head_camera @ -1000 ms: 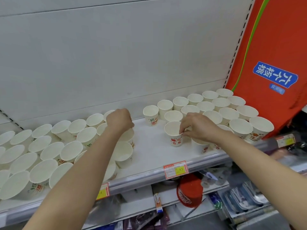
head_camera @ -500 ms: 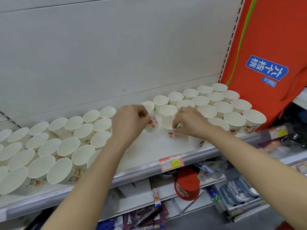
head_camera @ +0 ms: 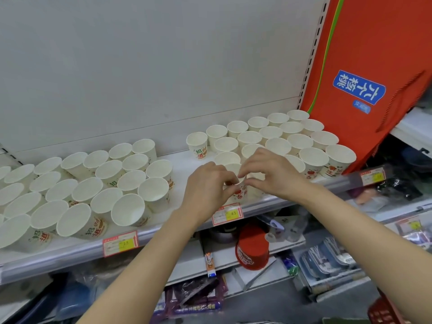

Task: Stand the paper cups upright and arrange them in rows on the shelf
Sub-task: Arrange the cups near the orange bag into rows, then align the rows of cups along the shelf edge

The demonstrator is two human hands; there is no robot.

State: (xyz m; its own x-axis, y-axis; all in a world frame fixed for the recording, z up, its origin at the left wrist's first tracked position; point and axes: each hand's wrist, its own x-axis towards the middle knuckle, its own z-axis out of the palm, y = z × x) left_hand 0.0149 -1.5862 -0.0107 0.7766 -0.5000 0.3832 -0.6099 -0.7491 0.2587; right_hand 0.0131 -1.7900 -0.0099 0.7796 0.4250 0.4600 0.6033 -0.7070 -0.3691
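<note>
At the front edge of the shelf (head_camera: 187, 232), just above a price tag (head_camera: 228, 214), both hands meet over one paper cup (head_camera: 240, 191). The left hand (head_camera: 207, 183) has its fingers curled round the cup's left side near the rim, and the right hand (head_camera: 273, 173) pinches the same rim from the right with thumb and forefinger. The cup stands upright or nearly so; its base is hidden behind the left hand, so whether it is fully seated on the shelf cannot be told.

Just behind and to the right of it stands the right-hand group of cups (head_camera: 301, 141), upright and packed in rows that run back to the rear panel. One cup (head_camera: 197, 145) stands alone at that group's left end. Well apart to the left, across a bare strip of shelf, the left-hand group of cups (head_camera: 93, 183) is set in looser rows, and several look tilted from this wide view, though the lens may exaggerate that.

The main risk, as I judge it, lies in the cup's place so near the shelf lip: a sideways slip on release could tip it over the rail onto the goods on the lower shelf (head_camera: 252, 251). Paper walls also give easily, so a hard pinch may dent the rim. The right wrist hangs close over neighbouring cups and could knock one out of line.
</note>
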